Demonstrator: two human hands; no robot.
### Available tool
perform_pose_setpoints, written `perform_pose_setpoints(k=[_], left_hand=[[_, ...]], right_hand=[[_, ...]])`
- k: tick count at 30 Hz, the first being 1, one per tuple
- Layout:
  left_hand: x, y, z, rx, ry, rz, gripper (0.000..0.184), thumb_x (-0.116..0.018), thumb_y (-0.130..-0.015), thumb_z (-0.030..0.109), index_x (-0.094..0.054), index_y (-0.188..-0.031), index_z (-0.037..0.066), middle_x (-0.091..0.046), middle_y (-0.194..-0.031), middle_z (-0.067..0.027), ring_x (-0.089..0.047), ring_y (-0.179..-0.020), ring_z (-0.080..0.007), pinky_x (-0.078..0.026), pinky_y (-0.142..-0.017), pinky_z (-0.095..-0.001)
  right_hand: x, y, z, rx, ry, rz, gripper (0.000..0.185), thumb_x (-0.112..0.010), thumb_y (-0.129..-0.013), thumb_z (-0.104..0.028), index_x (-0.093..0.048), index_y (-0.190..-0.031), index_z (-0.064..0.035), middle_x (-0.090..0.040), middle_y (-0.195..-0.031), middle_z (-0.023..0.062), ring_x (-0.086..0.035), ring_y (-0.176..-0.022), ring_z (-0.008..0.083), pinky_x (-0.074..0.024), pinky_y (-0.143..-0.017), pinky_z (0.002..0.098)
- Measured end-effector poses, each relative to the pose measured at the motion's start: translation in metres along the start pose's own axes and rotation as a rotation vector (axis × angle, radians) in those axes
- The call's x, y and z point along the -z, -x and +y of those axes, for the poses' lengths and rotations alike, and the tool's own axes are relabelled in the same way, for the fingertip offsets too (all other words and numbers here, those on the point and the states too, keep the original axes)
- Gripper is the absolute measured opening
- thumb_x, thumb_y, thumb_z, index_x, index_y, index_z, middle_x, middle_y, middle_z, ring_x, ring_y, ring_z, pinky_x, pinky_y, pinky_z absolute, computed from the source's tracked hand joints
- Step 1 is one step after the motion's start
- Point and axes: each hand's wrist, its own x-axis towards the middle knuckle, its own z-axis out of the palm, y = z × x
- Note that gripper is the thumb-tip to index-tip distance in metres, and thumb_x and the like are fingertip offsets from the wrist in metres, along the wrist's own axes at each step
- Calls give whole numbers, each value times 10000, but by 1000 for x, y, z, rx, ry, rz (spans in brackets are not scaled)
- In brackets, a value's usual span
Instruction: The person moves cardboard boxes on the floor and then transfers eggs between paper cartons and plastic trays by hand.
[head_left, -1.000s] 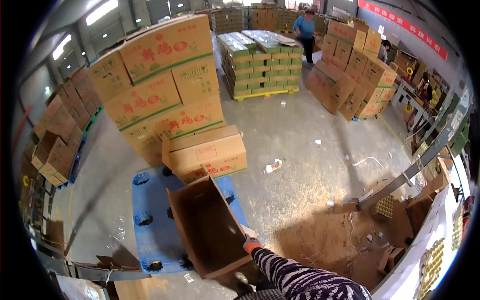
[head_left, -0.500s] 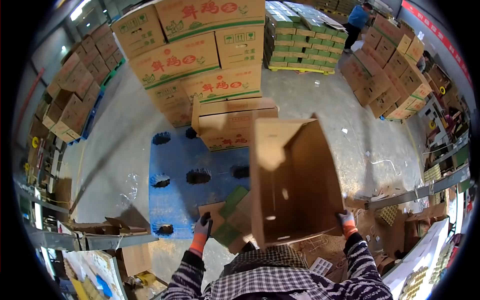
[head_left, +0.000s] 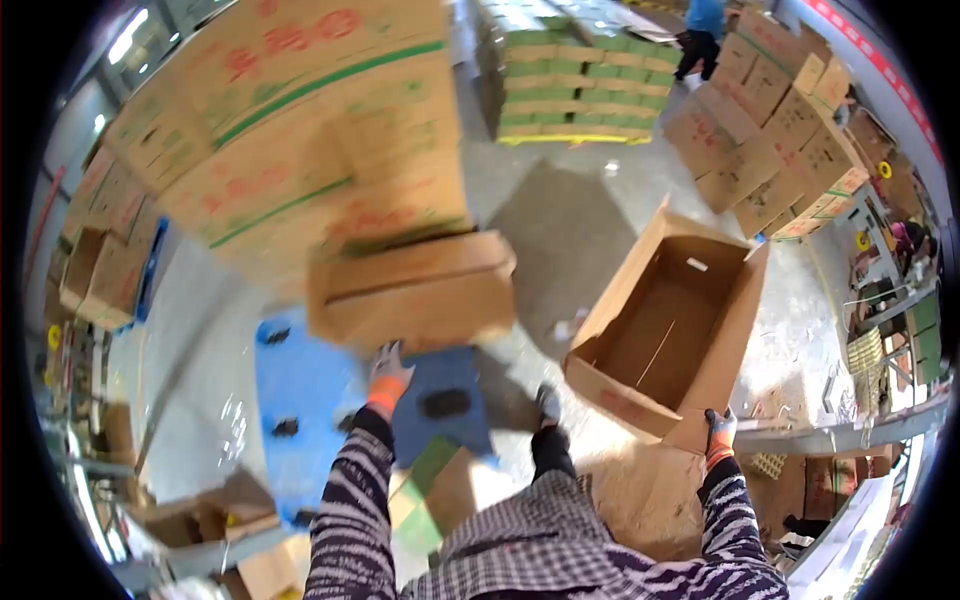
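"Well, where's the open carton [head_left: 680, 310] from where you stand?"

"Out to the right of the blue pallet [head_left: 300, 375], set at a slant, its mouth turned up so I can see the inside walls. There's a pale slot in the far end. Whether it touches the grey floor [head_left: 535, 220], I can't tell."

"And who's got it?"

"The person in the striped sleeves [head_left: 345, 500]. Their right hand [head_left: 720, 432], gloved and orange at the wrist, is gripping a flap at the near corner."

"What about the left hand [head_left: 390, 368]?"

"That one's stretched forward to the lower front edge of another carton [head_left: 420, 295], at the far end of the pallet, just in front of the tall stack [head_left: 330, 150]. It's all a bit blurred there, so I can't tell whether the fingers are closed on it."

"Anything by their feet?"

"A piece of cardboard with green on it [head_left: 445, 485], near the pallet's closest edge, and one shoe [head_left: 548, 402] to the right of that. Farther off, someone in blue [head_left: 704, 20] stands beside a green-banded load [head_left: 585, 85]."
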Motion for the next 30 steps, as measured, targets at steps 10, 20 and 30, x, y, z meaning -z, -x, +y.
perform_pose_setpoints(k=[10, 20, 30], left_hand=[[-116, -242, 82, 87, -347, -280, 1094, -838, -672, 456, -275, -1561, 154, -251, -1619, -144, -161, -1508, -380, -180, -1213, -510], [-182, -259, 64, 193, -438, -369, 767, -745, -784, 446, -479, -1462, 207, -450, -1498, -102, -381, -1407, -340, -245, -1153, -580], [-56, -198, 234, -520, -359, -381, 293, -595, -861, 327, -714, -1126, 298, -641, -1047, -33, -656, -994, -276, -546, -820, -439]], right_hand=[[-87, -432, -93, 72, 145, 158, 284, -650, -797, -35, -704, -1074, -8, -709, -897, 47, -652, -751, 181, -536, -688, 330], [-182, -525, -210, 509, 56, 94, 532, -686, -912, -104, -501, -1393, 30, -660, -1148, 115, -597, -1017, 191, -486, -931, 326], [-147, -224, -36, -194, 632, -736, 643, -677, -893, -446, -529, -1428, -122, -643, -1282, 200, -632, -1172, 314, -492, -1005, 390]])
